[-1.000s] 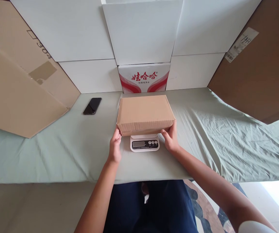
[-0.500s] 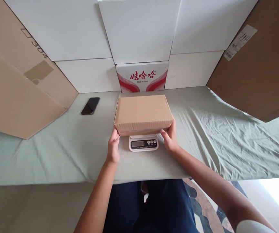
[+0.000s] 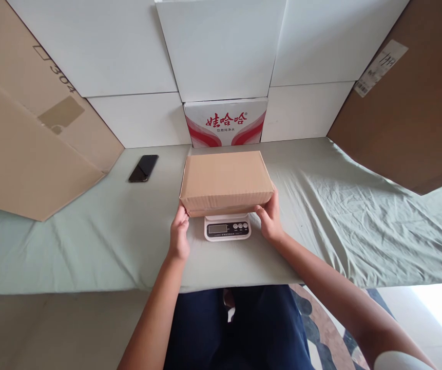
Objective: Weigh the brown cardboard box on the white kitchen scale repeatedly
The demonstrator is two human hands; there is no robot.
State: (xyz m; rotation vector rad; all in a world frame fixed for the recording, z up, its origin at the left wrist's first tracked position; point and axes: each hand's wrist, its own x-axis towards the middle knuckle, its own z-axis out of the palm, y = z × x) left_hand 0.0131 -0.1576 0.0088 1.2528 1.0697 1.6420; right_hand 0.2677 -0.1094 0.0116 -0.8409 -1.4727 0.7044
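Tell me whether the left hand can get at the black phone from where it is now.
Probably yes. The left hand rests at the near left corner of the cardboard box, and only bare green cloth lies between it and the phone. It would have to leave the box first.

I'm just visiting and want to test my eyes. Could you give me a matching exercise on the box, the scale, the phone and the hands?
Things:
1. cardboard box
2. scale
3. phone
4. hands: left hand, right hand

Places:
A. lying alone on the cloth, far left
B. at the box's two near corners
C. resting on the scale
D. under the box, display showing

Pairs: 1-C, 2-D, 3-A, 4-B
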